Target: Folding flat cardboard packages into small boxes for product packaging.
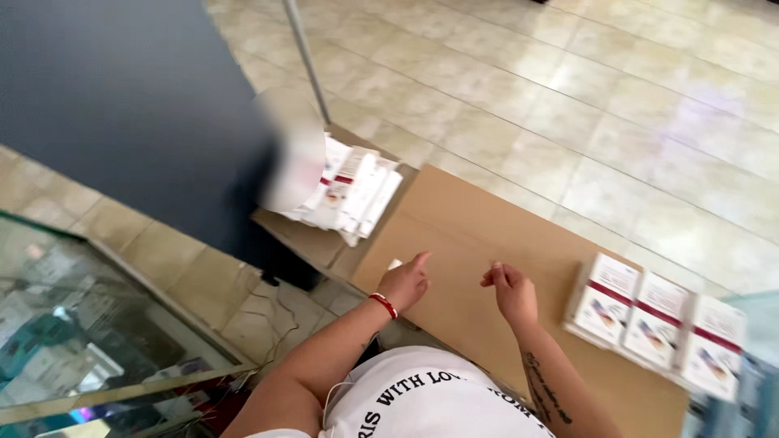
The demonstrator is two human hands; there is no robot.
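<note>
Two hands work over one large sheet of brown cardboard (487, 243), which we note is the biggest item and serves as the surface; it lies flat and covers what is beneath, apparently to give a plain, even bed for the packs. Past its far edge we see pale floor tiles (617, 89), and to the left a dark blue panel (122, 105) with a glass display case (89, 324) below it.

Next in size: a loose heap of white packs (353, 191) at the far left corner, overlapping and askew, each with a dark red band. At the right edge, a tidy row of three like stacks of white boxes (657, 320) sits side by side, red stripe across each, small coloured picture below; their alignment suggests sorted stock.

Our left hand (403, 282), red band at the wrist, rests on the cardboard, forefinger pointing, holding nothing. A small white scrap (394, 264) lies just beside it. Our right hand (511, 294) hovers loosely curled; we cannot tell if it pinches anything.
</note>
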